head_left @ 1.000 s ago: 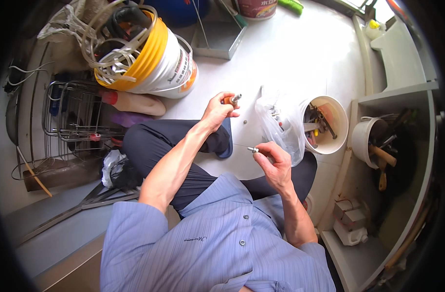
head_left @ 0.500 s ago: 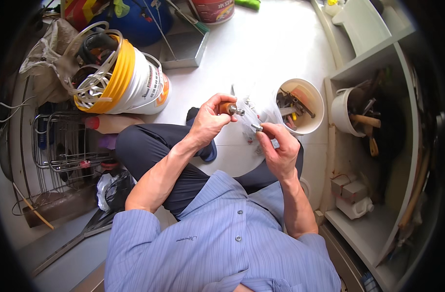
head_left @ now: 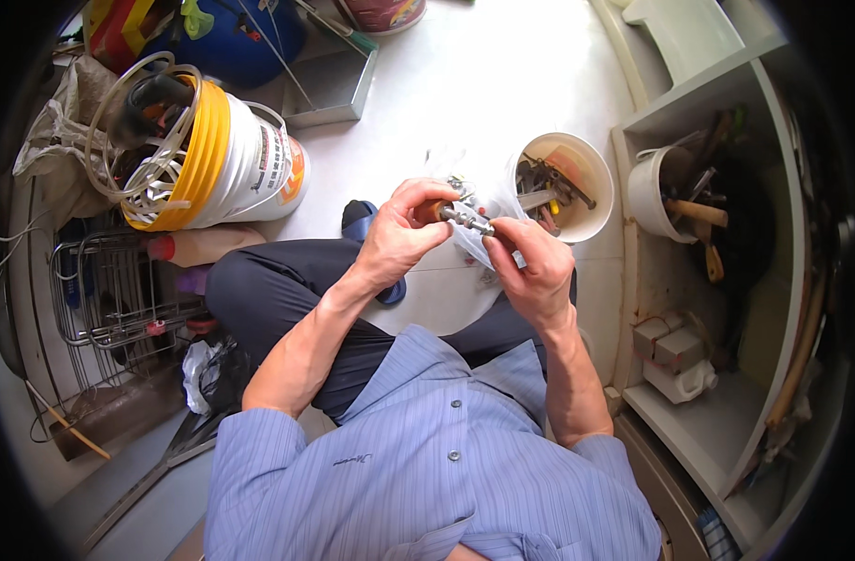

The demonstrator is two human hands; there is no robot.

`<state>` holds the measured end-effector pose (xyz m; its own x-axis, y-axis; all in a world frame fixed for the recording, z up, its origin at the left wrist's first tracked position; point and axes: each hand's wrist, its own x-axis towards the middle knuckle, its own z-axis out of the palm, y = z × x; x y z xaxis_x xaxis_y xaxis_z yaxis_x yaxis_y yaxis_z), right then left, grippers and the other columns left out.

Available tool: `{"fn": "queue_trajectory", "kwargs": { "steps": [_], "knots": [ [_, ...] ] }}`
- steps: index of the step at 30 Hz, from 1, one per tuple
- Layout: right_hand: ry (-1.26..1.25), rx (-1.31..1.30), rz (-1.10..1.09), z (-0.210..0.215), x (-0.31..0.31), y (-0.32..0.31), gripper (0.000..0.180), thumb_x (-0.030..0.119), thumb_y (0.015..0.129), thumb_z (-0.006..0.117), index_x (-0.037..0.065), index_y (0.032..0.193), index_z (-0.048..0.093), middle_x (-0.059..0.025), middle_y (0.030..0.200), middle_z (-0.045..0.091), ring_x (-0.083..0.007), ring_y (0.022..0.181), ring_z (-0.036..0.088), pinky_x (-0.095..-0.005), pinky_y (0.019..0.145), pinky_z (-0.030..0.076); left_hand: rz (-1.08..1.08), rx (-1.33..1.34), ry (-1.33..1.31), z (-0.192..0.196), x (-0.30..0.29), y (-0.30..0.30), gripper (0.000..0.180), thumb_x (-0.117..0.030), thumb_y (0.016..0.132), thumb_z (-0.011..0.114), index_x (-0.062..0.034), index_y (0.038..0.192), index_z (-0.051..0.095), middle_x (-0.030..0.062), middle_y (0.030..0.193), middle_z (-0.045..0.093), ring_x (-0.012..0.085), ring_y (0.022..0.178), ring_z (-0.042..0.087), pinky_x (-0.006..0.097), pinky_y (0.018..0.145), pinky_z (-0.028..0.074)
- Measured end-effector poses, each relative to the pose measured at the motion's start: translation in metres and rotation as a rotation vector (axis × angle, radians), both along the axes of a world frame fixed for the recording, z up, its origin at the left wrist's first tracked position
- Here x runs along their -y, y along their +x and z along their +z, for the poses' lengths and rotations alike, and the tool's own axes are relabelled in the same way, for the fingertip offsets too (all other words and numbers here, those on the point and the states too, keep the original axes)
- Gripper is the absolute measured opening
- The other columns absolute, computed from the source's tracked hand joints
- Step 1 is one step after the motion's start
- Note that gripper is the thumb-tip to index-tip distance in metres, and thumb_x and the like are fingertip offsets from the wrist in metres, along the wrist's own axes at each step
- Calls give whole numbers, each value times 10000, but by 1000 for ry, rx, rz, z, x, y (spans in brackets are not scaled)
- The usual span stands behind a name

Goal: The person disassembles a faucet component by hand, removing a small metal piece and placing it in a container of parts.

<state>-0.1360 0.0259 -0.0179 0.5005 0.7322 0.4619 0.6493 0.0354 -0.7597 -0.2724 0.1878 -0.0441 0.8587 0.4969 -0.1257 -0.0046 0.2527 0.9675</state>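
Note:
My left hand [head_left: 396,236] is closed round an orange-brown tool handle [head_left: 433,211] with a metal end pointing right. Between the thumb and fingers of my right hand [head_left: 538,271] is a small silvery metal fitting [head_left: 481,227]. It lies in line with the handle's metal end and seems to meet it; whether the two are joined I cannot tell. Under and beyond my hands is a clear plastic bag [head_left: 471,249] with small pieces in it. A round white tub [head_left: 597,168] holding metal tools stands just beyond my right hand.
At the left stands a white and yellow bucket [head_left: 259,173] full of hoses, beside a wire rack [head_left: 119,280]. A metal dustpan [head_left: 329,93] lies farther off. At the right, a shelf unit [head_left: 689,421] holds another tool tub [head_left: 652,192]. A blue slipper [head_left: 357,224] shows beyond my left knee.
My right hand has brought the metal fitting up and left to the handle's metal end; a gap showed between them before. The whole view has shifted slightly.

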Motion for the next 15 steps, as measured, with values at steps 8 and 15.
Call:
{"fn": "queue_trajectory", "kwargs": {
  "steps": [8, 15],
  "knots": [
    [-44, 294, 105, 12, 8, 13, 263, 4, 786, 761, 20, 1021, 644, -94, 781, 624, -249, 653, 642, -364, 572, 519, -84, -71, 246, 6, -2, -3, 238, -12, 861, 736, -77, 1090, 750, 77, 1256, 540, 140, 1054, 598, 265, 905, 514],
    [-112, 284, 158, 4, 12, 18, 231, 36, 807, 754, 18, 999, 627, -93, 771, 600, -257, 638, 623, -371, 568, 510, -40, -113, 610, 7, 1, -1, 238, -38, 812, 775, -104, 1040, 765, 108, 1168, 581, 243, 1097, 590, 328, 928, 497]
  ]
}}
